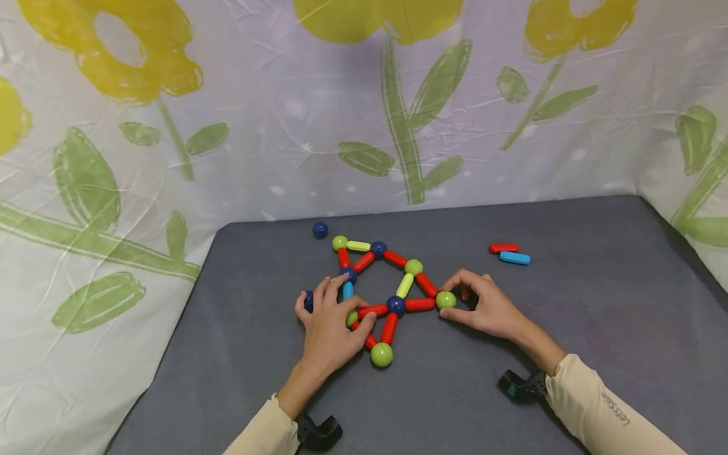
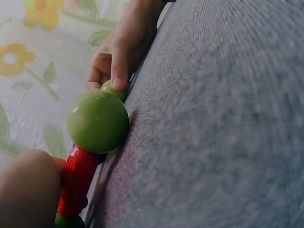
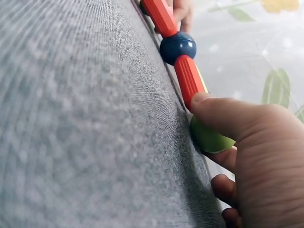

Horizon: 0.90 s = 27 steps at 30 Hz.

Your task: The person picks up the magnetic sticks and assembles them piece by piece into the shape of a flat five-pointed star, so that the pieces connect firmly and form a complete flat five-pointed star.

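A flat frame of magnetic rods and balls lies on the table, its red rods [image 1: 419, 304] joined by green and blue balls [image 1: 395, 306]. My right hand [image 1: 486, 304] pinches the green ball [image 1: 446, 299] at the frame's right corner between thumb and forefinger; in the right wrist view the thumb also touches the adjoining red rod [image 3: 188, 78]. Over the left side, my left hand [image 1: 332, 328] holds a partly covered green ball [image 1: 352, 318] between thumb and finger. Another green ball [image 1: 382, 354] forms the near corner, large in the left wrist view. A blue rod [image 1: 347, 290] is partly hidden by the left fingers.
A loose blue ball [image 1: 320, 230] lies behind the frame, and another blue ball [image 1: 309, 301] sits beside the left hand. At the back right lie a loose red rod [image 1: 503, 248] and a light blue rod [image 1: 514, 258]. A flower-printed cloth [image 1: 273, 158] borders the grey table [image 1: 597, 253].
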Tool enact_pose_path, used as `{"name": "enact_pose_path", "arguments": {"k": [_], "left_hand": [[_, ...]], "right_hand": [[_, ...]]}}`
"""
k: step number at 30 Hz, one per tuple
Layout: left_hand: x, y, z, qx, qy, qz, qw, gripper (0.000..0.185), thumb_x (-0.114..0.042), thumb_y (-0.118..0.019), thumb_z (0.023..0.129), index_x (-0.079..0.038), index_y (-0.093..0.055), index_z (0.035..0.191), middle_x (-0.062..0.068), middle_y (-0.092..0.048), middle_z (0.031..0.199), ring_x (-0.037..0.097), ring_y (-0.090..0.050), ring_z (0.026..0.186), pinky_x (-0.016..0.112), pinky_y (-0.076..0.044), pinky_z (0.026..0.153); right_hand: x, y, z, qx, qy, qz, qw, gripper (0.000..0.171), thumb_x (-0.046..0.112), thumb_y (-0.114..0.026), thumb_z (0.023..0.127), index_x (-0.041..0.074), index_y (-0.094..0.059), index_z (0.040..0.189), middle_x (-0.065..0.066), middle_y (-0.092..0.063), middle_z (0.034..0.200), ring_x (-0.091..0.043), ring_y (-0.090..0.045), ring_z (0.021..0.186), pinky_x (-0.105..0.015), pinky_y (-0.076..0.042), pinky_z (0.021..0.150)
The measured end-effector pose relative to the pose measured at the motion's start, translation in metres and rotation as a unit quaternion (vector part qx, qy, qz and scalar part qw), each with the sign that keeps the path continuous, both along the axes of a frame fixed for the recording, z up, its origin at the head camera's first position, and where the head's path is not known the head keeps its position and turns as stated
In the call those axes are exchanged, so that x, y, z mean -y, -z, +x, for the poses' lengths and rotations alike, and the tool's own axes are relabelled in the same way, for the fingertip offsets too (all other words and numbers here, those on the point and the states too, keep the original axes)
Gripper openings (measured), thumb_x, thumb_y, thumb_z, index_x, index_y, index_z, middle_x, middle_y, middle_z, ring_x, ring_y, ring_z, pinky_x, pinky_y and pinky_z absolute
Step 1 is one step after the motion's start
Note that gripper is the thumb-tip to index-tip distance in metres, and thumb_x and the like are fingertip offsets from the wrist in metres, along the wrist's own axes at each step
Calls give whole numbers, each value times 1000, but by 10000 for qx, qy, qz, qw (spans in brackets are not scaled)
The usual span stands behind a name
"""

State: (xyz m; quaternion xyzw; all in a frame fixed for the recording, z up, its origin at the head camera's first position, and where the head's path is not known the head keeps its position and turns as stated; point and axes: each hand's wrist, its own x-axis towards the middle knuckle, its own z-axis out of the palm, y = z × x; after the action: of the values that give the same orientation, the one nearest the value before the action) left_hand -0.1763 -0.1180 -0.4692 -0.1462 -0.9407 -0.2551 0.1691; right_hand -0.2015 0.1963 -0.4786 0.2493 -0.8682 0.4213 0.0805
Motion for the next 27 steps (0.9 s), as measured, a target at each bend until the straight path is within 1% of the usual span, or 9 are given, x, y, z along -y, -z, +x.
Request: {"name": "enact_pose_path", "arguments": {"k": [5,9,13,16,18,20,22,25,27], "left_hand": [[3,4,-1,-45,23,193,9998,8,-36,-72,89,-28,-75,88,8,-50,152,41,-33,148,71,2,112],[5,7,-3,-123,72,272,9995,9,-37,-72,89,-28,-75,87,7,-50,151,41,-33,147,71,3,112],[4,8,-3,-184,119,288,9993,9,-36,-72,88,-28,-75,86,7,-51,151,42,-34,147,73,3,112],[3,7,-3,-181,141,289,9993,9,-36,-72,88,-28,-75,86,8,-50,151,42,-34,147,73,3,112],[2,7,-3,-177,152,303,9993,9,-36,-72,88,-28,-75,86,8,-50,151,42,-34,147,72,3,112],[1,7,-3,-173,164,320,9992,9,-36,-72,88,-28,-75,86,8,-50,151,42,-34,147,72,3,112],[1,7,-3,-187,163,320,9992,10,-36,-72,88,-27,-75,86,8,-51,150,42,-35,147,72,3,112],[1,6,-3,-205,163,315,9992,10,-37,-72,88,-27,-75,86,8,-51,150,42,-35,146,72,2,112],[2,6,-3,-221,167,309,9991,10,-37,-73,88,-27,-75,86,8,-51,150,43,-35,146,73,2,111]], "right_hand": [[5,0,0,-94,-157,97,9998,39,21,-89,79,26,-64,109,13,-63,95,-7,-47,79,-31,-29,77],[8,0,1,-265,-303,140,9991,43,17,-87,80,22,-66,117,9,-69,107,-6,-48,80,-31,-28,79],[9,0,2,-467,-369,198,9980,47,15,-85,82,18,-67,126,4,-71,121,-6,-54,89,-31,-30,82],[9,1,3,-538,-326,249,9977,49,14,-85,83,17,-66,128,1,-70,125,-8,-58,99,-32,-35,86],[9,1,4,-542,-313,265,9977,51,15,-85,83,16,-66,130,2,-70,125,-9,-59,103,-34,-37,89],[9,1,4,-559,-342,254,9975,52,15,-84,83,15,-64,131,2,-69,122,-9,-59,100,-34,-39,87],[8,1,3,-534,-442,171,9974,54,14,-83,83,15,-63,133,3,-67,117,-9,-57,93,-32,-41,83],[7,1,3,-452,-569,8,9974,55,11,-81,83,14,-61,135,3,-62,113,-8,-50,83,-27,-43,73],[7,0,3,-414,-634,-75,9971,57,8,-81,83,13,-61,135,2,-60,112,-8,-49,81,-26,-45,70]]}}
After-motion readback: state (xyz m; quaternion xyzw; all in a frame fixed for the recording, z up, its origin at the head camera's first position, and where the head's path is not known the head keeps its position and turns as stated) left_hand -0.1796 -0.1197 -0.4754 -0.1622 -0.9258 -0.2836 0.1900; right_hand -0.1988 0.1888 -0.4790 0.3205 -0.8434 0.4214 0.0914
